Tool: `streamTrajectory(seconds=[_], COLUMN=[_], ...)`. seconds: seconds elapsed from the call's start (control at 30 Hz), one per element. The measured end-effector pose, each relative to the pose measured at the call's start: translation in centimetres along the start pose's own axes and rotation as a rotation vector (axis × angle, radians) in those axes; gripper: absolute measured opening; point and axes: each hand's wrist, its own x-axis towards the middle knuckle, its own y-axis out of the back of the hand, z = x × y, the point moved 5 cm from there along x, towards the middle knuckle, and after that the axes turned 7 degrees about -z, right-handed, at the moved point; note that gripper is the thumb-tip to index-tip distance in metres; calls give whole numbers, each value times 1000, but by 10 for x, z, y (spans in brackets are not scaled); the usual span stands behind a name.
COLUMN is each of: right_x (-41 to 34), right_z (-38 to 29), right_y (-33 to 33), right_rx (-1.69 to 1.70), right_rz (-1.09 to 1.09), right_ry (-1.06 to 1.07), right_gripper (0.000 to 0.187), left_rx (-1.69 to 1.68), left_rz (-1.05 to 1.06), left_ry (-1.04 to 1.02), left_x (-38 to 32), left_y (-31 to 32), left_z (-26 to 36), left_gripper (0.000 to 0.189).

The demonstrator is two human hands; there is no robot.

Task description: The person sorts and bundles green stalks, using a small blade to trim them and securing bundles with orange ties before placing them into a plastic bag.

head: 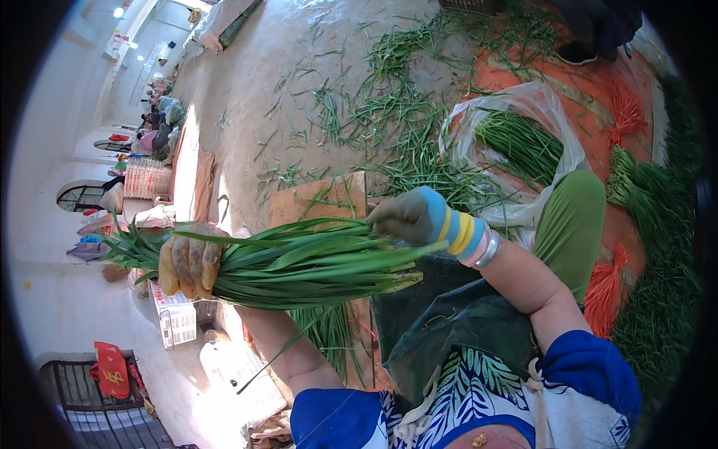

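Observation:
My left hand (pixel 192 264), in a soiled yellowish glove, grips a thick bunch of long flat green leaves (pixel 303 264), which look like garlic chives. The bunch lies across in front of me, leaf tips to the left and pale stem ends to the right. Above the stem ends is my right hand (pixel 409 216), in a dirty glove with a blue and yellow cuff. Its fingers are curled at the bunch's upper edge; motion blur hides whether they pinch a leaf. Below the bunch, more long green leaves (pixel 328 337) lie by my left forearm.
A wooden board (pixel 320 199) sits beyond the bunch. Loose leaf scraps (pixel 392 120) litter the floor. By my right knee are a clear plastic bag (pixel 575 149) of greens, a tied bundle (pixel 634 182) and red plastic strings (pixel 608 297). Another person's shoe (pixel 576 54) stands far right.

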Motion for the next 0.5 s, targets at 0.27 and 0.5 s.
streamTrajectory(seconds=[0.27,0.5], right_x=[-24,8], right_z=[87,8], right_y=[68,19], right_rx=[-514,-100], right_rz=[58,-126], right_ry=[-506,-13], right_gripper=[27,54], left_rx=[-10,-25], left_rz=[-47,3], left_ry=[-15,-26], left_x=[1,-6], left_y=[-6,-1], left_z=[1,-11], left_gripper=[19,21])
